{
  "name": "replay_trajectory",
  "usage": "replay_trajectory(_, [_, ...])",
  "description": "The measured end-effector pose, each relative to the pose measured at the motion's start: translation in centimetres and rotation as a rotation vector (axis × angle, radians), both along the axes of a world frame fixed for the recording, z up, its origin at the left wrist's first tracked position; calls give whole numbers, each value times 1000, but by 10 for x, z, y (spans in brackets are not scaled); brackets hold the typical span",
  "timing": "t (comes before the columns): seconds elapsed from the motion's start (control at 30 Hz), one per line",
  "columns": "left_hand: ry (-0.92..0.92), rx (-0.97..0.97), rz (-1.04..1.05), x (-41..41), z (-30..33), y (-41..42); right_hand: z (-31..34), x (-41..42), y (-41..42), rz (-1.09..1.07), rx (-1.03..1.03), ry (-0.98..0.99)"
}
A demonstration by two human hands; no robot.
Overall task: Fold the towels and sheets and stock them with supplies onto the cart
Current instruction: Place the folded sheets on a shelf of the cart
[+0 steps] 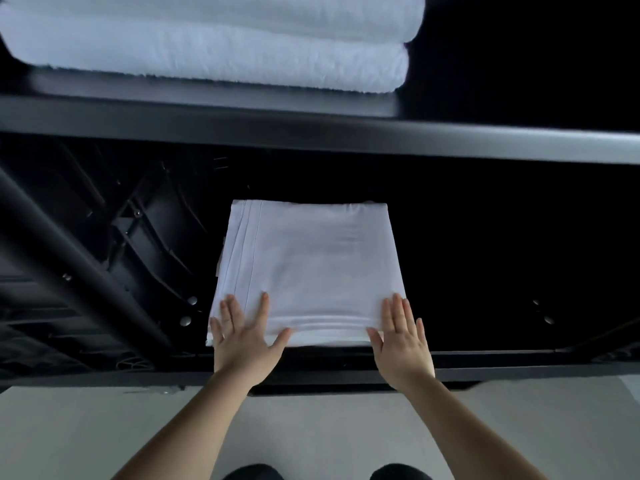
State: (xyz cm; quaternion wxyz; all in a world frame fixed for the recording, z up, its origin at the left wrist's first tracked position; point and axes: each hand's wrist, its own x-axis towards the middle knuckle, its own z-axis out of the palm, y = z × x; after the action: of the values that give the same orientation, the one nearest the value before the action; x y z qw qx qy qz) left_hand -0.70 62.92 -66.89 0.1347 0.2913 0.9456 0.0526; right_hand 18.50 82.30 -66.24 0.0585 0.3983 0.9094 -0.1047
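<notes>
Down on the cart's lower shelf [485, 358], dead centre of the view, sits a folded white sheet [308, 268], squared up w/ its thick folded edge facing the person at 6 o'clock. Both hands are flat on that near edge. Left hand [244, 336] is at roughly 7 o'clock on the sheet, fingers spread wide, thumb angled out toward the middle, palm partly off the near edge. Right hand [403, 336] is at 5 o'clock, fingers straighter and closer together, lying over the near right corner. Neither is pinching or gripping anything; they just press down and forward.

My guess: it's being slid back into the shelf, or patted flat so the layers don't splay. Hands on the two near corners make sense for that, since an even push keeps the stack from skewing. The left side shows several stepped layer edges, so it could fan out if shoved unevenly.

Both forearms reach up from 6 o'clock, nearly straight, converging slightly, wrists low. Shoe tips [252, 472] show at the bottom on pale floor.

Up at 11–12 o'clock, the upper shelf [311, 133] carries two thick folded towels [207, 50], stacked, rounded folds to the right. Dark struts and bolts of the cart frame [149, 237] fill the 9 o'clock side.
</notes>
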Motion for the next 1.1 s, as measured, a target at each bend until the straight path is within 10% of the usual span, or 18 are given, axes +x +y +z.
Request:
replay_trajectory(0.23, [-325, -145, -7, 11, 83, -24, 74, 6, -10, 58, -236, -249])
replay_trajectory(1.1, [-15, 354, 29, 102, 526, -95, 528, 44, -132, -6, -340, 181])
